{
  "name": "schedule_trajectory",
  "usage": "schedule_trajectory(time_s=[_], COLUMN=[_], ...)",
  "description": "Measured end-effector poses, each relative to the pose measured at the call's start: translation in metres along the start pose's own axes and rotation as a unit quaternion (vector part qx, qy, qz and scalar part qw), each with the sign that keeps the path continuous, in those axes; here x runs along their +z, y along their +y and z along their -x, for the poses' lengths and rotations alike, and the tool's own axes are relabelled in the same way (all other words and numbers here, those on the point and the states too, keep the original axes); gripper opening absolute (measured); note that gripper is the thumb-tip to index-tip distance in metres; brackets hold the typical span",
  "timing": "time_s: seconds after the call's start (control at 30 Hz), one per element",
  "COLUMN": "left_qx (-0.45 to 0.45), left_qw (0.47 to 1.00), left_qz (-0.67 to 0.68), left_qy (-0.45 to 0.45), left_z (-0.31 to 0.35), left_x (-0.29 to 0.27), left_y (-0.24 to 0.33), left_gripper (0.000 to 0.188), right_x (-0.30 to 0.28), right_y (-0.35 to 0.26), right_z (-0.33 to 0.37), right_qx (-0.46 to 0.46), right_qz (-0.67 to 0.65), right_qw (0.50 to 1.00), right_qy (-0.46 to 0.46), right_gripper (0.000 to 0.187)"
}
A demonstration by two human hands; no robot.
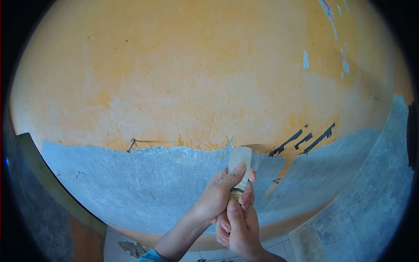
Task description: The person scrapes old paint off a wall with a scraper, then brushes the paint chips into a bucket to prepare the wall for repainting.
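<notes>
Both my hands are closed round a scraper [239, 156] with a wide pale blade and a light handle. My left hand [220, 192] grips it higher up, its thumb pressed flat on the blade. Lower down, my right hand [241, 225] wraps the handle. The blade points upward, its top edge at the ragged border where orange paint meets bare grey plaster on the wall [174, 87]. Whether the edge touches the wall is hard to tell. Pale dust clings to my left hand.
A nail [132, 145] sticks out of the wall left of the scraper, and a smaller hook [79, 174] sits lower. Dark strips [318, 139] mark the paint at right. Below, debris [132, 249] lies on the tiled floor [112, 244]. A greenish panel edge [52, 179] stands at left.
</notes>
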State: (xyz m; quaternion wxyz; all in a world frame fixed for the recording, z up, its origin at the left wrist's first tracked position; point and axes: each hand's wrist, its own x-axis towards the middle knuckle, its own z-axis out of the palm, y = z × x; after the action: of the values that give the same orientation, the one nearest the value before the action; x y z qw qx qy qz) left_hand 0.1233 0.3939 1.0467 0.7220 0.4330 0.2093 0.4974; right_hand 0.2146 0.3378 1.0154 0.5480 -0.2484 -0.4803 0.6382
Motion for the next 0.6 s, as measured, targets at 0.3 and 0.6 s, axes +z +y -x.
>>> schedule_trajectory(time_s=[0.3,0.6], left_qx=[0.014,0.003], left_qw=[1.0,0.999], left_qz=[0.003,-0.026], left_qy=[-0.001,0.037], left_z=[-0.003,-0.005], left_x=[0.0,0.004], left_y=[-0.006,-0.01], left_gripper=[0.034,0.032], right_x=[-0.004,-0.01], right_y=[0.003,0.0], right_z=[-0.004,-0.005], right_qx=[-0.01,0.01], right_qz=[0.017,0.002], right_qw=[1.0,1.0], right_qy=[0.012,0.011], right_gripper=[0.02,0.019])
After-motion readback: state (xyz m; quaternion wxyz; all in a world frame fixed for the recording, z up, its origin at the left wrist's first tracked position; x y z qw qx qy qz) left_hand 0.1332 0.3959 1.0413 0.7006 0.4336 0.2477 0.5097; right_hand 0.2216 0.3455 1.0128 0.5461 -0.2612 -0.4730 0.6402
